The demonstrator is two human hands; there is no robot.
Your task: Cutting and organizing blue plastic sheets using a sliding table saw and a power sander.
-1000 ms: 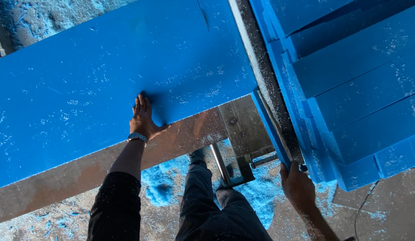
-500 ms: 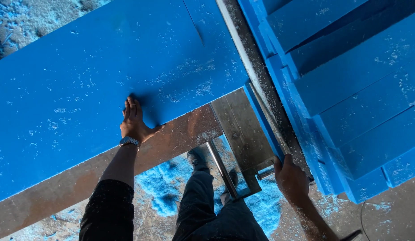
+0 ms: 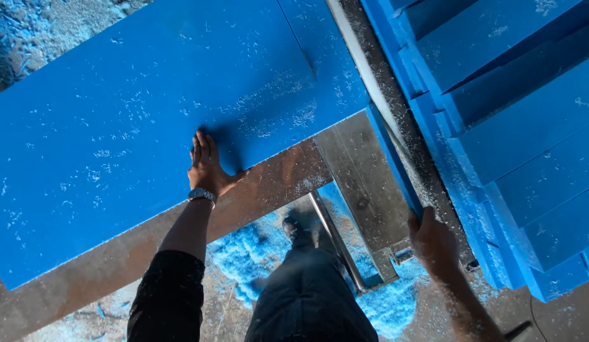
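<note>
A large blue foam board [image 3: 149, 114] lies flat on a metal saw table [image 3: 275, 180]. My left hand [image 3: 209, 168] presses flat on the board's near edge, fingers together, a watch on the wrist. A thin cut line runs partway into the board at its right part. My right hand [image 3: 430, 237] grips the near end of a narrow blue strip [image 3: 392, 158] that stands on edge along the table's right side.
Stacked blue foam slabs [image 3: 516, 126] fill the right side. A dusty metal rail [image 3: 377, 82] runs between the table and the stack. Blue shavings [image 3: 244, 259] cover the floor around my legs and shoe.
The view has shifted so the board and my left hand sit higher and further left. My right hand moved up along the narrow strip's end and now grips it.
</note>
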